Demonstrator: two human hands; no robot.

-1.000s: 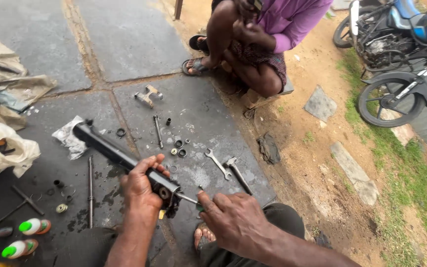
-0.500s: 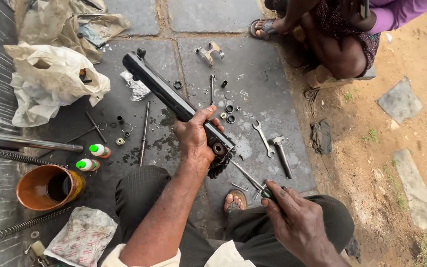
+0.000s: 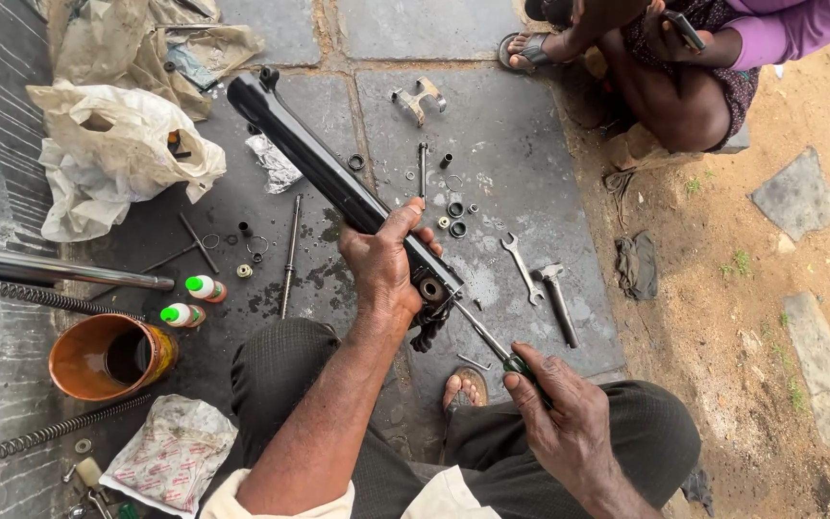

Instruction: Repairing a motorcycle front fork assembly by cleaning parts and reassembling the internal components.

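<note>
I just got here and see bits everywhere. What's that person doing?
A person sits on the stone floor. The left hand holds a long black tube. The right hand pokes a screwdriver into the tube's near end. A spanner, rings, springs and a brown tub lie around. Another person squats nearby.

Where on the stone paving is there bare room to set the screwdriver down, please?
Free: the slab patch between the bracket and the spanner, toward the sandy edge; also the upper slab. Crowded: washers beside the black tube, and the left side around bottles, tin and bags.
</note>
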